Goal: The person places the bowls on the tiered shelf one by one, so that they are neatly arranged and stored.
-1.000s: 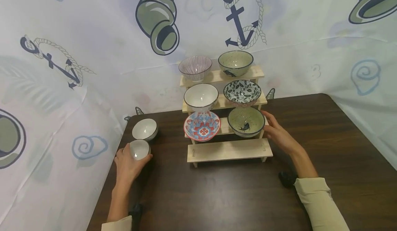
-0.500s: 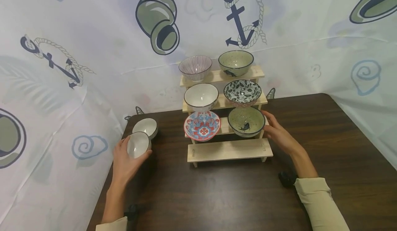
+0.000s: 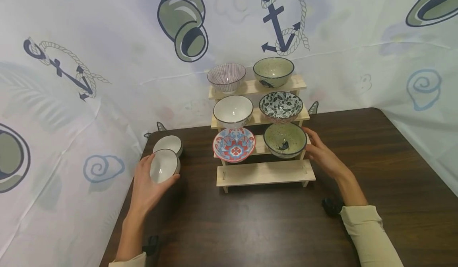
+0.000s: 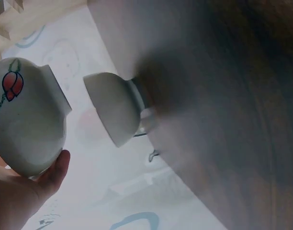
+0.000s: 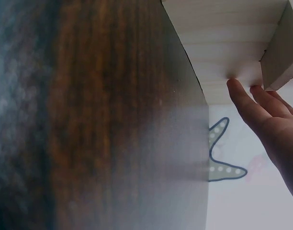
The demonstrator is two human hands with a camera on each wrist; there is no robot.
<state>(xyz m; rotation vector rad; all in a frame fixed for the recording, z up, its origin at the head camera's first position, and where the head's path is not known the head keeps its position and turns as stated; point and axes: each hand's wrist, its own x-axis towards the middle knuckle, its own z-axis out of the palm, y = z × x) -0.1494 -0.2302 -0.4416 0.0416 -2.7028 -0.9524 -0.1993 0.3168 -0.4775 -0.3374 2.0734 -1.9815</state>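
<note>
White, red-budded bowl (image 3: 165,166) is gripped by left hand (image 3: 146,189) near left edge of table (image 3: 229,227). Right hand (image 3: 325,157), fingers straight, touches stand (image 3: 264,174).

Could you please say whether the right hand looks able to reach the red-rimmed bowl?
Probably not directly: the lower green bowl stands between the right hand and the red-rimmed bowl.

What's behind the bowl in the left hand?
Another white bowl stands on the table, behind the held bowl in the head view. Its far rim and part of its inside show; the held bowl covers some of its near side, hidden from that view.
</note>
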